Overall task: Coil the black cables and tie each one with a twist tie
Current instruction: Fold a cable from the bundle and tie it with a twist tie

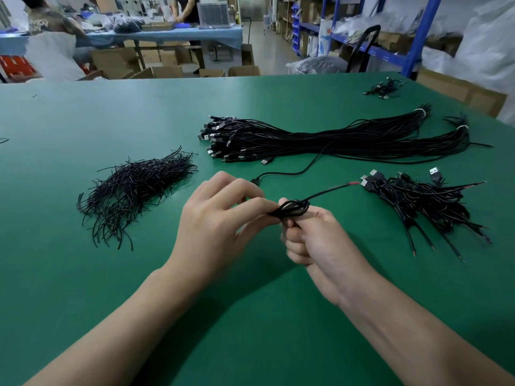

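Green covering spreads over the counter (83, 274), and just above it, near the middle, we see the coiled cable (292, 208), a small black loop held between both hands. Our left hand (214, 227) pinches the loop's left side with curled fingertips. Our right hand (320, 246) is closed in a fist round its lower part, thumb upright behind it. We cannot tell how many turns the coil has or whether a tie is on it, because fingers cover much of it and it is blurred.

One tail runs up and right to a red-tipped end (354, 183). A loose cable (292, 172) snakes from behind the left hand towards the long bundle (334, 143); whether it belongs to the coil is hidden. Right of the hands lies a pile of coiled cables (426, 201), and to the left a heap of twist ties (133, 190). A small cluster (384, 89) near the far right corner is too small to make out.
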A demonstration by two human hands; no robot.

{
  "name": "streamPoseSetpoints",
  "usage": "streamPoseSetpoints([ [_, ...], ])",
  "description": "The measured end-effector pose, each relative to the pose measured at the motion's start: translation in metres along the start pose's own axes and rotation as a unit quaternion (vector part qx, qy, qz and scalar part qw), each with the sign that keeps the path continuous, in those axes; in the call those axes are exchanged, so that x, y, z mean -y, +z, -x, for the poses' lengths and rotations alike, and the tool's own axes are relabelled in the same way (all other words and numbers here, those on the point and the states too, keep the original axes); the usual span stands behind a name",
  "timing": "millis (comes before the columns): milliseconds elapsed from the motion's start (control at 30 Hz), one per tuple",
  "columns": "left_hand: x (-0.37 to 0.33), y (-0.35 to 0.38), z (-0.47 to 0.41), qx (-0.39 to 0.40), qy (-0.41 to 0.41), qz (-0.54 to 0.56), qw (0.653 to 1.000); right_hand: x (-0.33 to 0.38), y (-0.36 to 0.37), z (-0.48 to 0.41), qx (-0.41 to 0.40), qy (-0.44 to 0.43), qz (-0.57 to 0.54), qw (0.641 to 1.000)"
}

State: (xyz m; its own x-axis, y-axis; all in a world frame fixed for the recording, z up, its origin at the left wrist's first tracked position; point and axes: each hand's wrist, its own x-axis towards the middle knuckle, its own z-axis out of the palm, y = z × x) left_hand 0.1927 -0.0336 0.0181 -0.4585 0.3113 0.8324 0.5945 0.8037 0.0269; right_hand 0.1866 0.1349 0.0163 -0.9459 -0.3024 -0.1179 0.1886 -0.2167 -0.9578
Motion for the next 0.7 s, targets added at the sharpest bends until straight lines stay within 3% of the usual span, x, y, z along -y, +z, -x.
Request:
streamPoseSetpoints([
  [67,-0.002,-0.001,0.000,0.011,-0.055,0.039,0.998,0.002,-0.003,-0.002,-0.025,-0.064,0.091,0.993],
  [100,-0.005,-0.001,0.001,0.025,-0.128,0.102,0.986,0.003,-0.005,-0.002,-0.043,-0.116,0.161,0.979],
  [133,-0.008,-0.002,0.001,0.050,-0.221,0.181,0.957,0.003,-0.007,-0.002,-0.064,-0.175,0.239,0.953],
  [233,-0.011,0.000,0.000,0.160,-0.422,0.381,0.807,0.004,-0.008,0.002,-0.103,-0.299,0.392,0.864],
  [333,-0.008,0.002,0.000,0.200,-0.465,0.436,0.744,0.003,-0.008,0.002,-0.104,-0.338,0.426,0.833],
  [433,-0.007,0.003,0.002,0.215,-0.479,0.481,0.702,0.002,-0.009,0.000,-0.105,-0.328,0.425,0.837],
  [533,-0.008,0.001,0.001,0.202,-0.484,0.505,0.686,0.002,-0.009,-0.001,-0.087,-0.318,0.383,0.863],
  [700,-0.009,0.000,-0.001,0.132,-0.443,0.488,0.741,0.003,-0.011,-0.004,-0.044,-0.282,0.321,0.903],
])
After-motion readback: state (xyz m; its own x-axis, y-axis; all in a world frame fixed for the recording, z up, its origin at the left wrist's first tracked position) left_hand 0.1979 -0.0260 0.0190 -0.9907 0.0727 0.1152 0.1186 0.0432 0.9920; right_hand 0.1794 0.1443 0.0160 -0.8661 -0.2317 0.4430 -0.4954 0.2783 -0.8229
